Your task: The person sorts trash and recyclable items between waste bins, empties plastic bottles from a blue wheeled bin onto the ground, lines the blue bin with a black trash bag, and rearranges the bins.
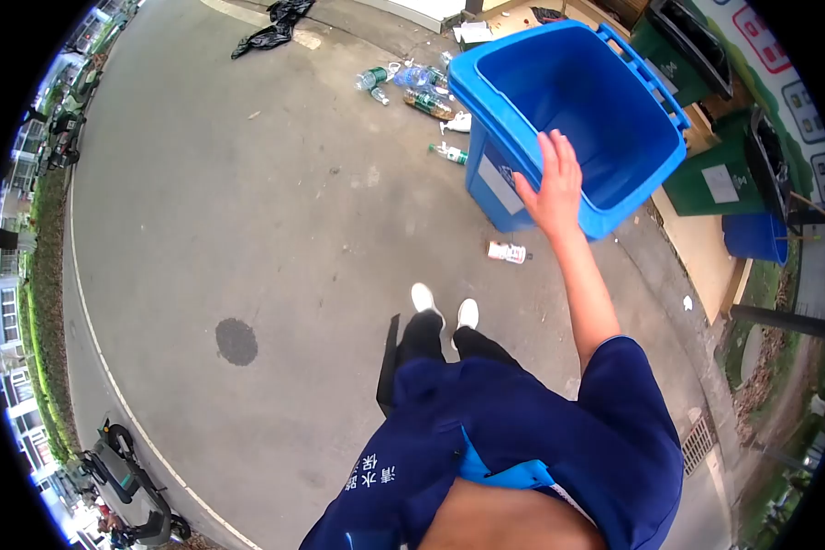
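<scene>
A large blue wheeled bin (559,96) stands open before me on the pavement, and no contents show in the part of its inside that I can see. My right hand (556,188) reaches out over its near rim with the fingers stretched and the thumb apart. Whether the palm touches the rim, I cannot tell. Beside the bin's base lies a bottle with a pink and white label (507,251). Several plastic bottles (422,78) and a white pump bottle (458,123) are scattered left of the bin. My left hand is out of view.
Green bins (720,179) and a blue bucket (756,238) stand at the right. A black plastic bag (275,27) lies at the far left of the bottles. A parked scooter (128,486) is at lower left; a drain grate (698,445) lies at lower right.
</scene>
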`<state>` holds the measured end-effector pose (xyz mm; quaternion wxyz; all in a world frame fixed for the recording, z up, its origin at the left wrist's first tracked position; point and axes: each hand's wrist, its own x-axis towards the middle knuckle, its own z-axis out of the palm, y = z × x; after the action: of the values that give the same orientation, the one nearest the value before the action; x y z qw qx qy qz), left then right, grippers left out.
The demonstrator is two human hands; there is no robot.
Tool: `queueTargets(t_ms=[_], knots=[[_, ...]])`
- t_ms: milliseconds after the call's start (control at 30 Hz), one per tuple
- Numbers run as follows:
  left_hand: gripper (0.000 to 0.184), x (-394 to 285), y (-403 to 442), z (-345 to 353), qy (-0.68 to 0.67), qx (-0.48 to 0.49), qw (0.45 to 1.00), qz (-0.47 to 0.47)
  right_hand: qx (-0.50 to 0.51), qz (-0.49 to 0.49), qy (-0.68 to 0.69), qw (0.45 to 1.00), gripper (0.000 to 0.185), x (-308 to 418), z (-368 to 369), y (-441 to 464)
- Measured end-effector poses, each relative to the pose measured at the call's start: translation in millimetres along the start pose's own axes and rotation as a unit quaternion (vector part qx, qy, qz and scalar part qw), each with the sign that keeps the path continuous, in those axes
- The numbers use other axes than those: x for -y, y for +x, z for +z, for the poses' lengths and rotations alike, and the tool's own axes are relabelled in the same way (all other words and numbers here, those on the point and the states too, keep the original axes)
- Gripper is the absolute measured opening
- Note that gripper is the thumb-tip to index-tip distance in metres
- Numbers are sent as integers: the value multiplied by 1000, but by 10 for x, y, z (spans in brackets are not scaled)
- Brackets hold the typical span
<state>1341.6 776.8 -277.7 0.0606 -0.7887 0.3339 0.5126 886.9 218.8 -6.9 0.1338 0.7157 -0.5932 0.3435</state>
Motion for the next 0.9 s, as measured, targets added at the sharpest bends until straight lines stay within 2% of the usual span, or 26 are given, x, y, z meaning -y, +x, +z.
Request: queueTargets(t_ms=[67,100,167,200,233,267,300,333,400,433,500,600,667,767,900], knots=[[17,-241,182,-230,8,7,1000,10,47,41,-62,996,76,-170,111,105],[18,-409,313,-446,19,5,1000,16,108,83,-86,987,79,-230,145,158],[18,-730,662,-859,48,4,999,16,177,138,-82,971,83,-411,347,84],[18,-942,801,-1082,24,-10,1000,2,207,136,-122,961,84,-472,417,46],[18,-1201,840,-1296,-98,-40,994,-31,234,136,-157,950,84,-481,450,14],[16,-1567,752,-1435,-270,-109,956,-27,244,158,-170,942,85,-443,447,36],[16,-1937,664,-1577,-430,-176,886,1,248,168,-172,938,84,-456,459,34],[16,-2138,609,-1687,-430,-174,886,0,246,166,-163,941,84,-494,458,9],[19,-2390,572,-1736,-525,-143,839,12,236,157,-150,947,84,-511,450,-13],[19,-2392,596,-1638,-533,-141,835,9,229,150,-142,951,84,-507,438,-13],[18,-2276,698,-1399,-465,-114,878,6,238,155,-166,944,83,-503,456,19],[19,-1923,813,-870,-456,-39,889,-10,233,152,-177,944,81,-471,434,-6],[21,-1860,729,-753,-360,-12,932,-26,233,154,-173,945,81,-450,425,14],[25,-1936,547,-854,-267,-13,963,-38,231,150,-176,945,81,-455,429,7],[27,-2130,488,-1100,-316,-69,946,-33,233,149,-189,942,80,-432,432,17]])
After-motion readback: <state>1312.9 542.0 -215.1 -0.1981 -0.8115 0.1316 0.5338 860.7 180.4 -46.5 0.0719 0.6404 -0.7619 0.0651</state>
